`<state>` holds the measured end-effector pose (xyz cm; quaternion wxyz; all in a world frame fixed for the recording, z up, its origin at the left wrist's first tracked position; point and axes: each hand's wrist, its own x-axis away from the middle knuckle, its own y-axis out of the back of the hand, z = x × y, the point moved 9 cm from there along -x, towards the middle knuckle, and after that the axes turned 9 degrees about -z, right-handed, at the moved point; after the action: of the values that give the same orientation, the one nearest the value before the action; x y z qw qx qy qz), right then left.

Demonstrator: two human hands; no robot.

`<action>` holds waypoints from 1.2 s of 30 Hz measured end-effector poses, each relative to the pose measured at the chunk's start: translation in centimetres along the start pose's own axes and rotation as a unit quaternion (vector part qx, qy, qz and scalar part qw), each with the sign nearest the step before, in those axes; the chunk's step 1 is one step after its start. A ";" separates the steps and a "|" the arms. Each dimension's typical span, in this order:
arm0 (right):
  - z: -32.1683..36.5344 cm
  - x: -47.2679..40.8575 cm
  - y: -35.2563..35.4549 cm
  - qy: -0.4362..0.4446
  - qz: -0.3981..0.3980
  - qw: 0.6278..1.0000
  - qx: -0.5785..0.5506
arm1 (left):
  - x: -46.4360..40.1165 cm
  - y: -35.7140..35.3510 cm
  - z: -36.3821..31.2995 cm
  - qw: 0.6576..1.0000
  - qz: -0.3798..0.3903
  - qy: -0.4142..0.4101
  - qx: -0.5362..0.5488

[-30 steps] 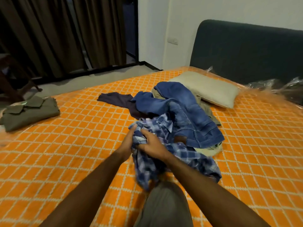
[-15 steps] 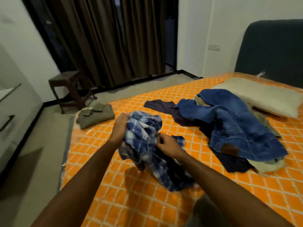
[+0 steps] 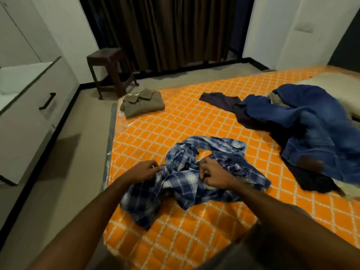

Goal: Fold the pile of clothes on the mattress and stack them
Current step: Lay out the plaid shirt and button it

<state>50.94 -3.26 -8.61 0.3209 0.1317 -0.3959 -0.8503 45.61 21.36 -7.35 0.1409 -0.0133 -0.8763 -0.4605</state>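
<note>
Plaid shirt point(image 3: 196, 172) lies crumpled on the mattress point(image 3: 175, 121) near its front corner. Left hand point(image 3: 144, 170) pinches its left edge; right hand point(image 3: 214, 175) has fingers curled into the bunched middle. Risk: it's tangled, so pulling it flat may drag a sleeve inside-out or slide it off the edge. Pile of clothes point(image 3: 303, 129) well apart on the right; folded olive shirt point(image 3: 143, 103) at the far corner. No containers visible.

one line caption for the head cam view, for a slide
Both hands, left and right, grip a crumpled blue plaid shirt on the orange quilted mattress.
</note>
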 end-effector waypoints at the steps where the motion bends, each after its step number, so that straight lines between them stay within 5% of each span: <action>1: 1.0 0.1 -0.9 0.000 0.016 0.999 -0.031 | 0.0 -0.9 -0.8 0.999 0.016 0.000 0.036; 5: 3.7 2.1 -5.9 -0.023 0.144 0.986 -0.086 | -0.8 -4.4 -2.4 0.999 0.030 -0.031 0.023; 7: 4.7 3.4 -7.6 -0.008 0.205 0.975 -0.088 | -1.2 -4.5 -2.1 0.999 -0.022 -0.040 0.000; 11: 5.0 4.9 -8.4 0.033 0.285 0.958 -0.024 | -0.2 -1.1 -1.9 0.976 -0.163 -0.058 0.133; 14: 4.2 4.5 -8.0 0.048 0.224 0.973 0.037 | 1.3 1.0 -0.7 0.941 -0.190 -0.021 0.280; 17: 2.5 3.6 -6.3 -0.029 0.134 0.990 -0.031 | 2.9 1.6 0.1 0.907 -0.160 0.021 0.390; 23: 2.5 5.5 -6.2 -0.032 0.136 0.984 -0.107 | 6.0 1.8 3.6 0.931 -0.231 0.029 0.280; 26: 1.3 7.0 -7.2 -0.054 0.144 0.984 -0.087 | 7.5 2.0 4.9 0.827 -0.288 0.087 0.476; 28: 1.2 7.4 -7.7 -0.057 0.145 0.983 -0.094 | 7.6 1.7 4.7 0.741 -0.262 0.096 0.611; 30: 1.9 7.2 -7.2 -0.061 0.122 0.984 -0.113 | 7.8 1.4 3.3 0.702 -0.197 0.085 0.679; 33: 2.9 5.9 -6.0 -0.090 0.043 0.976 -0.193 | 8.3 0.6 -0.7 0.762 -0.074 0.029 0.643; 36: 4.2 5.1 -6.4 -0.181 0.022 0.889 -0.420 | 9.9 -2.7 -6.3 0.902 0.072 -0.074 0.419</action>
<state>42.26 -1.02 -10.62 0.2879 -0.1806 -0.0556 -0.9388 37.13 13.61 -3.57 0.1008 -0.0508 -0.9929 -0.0374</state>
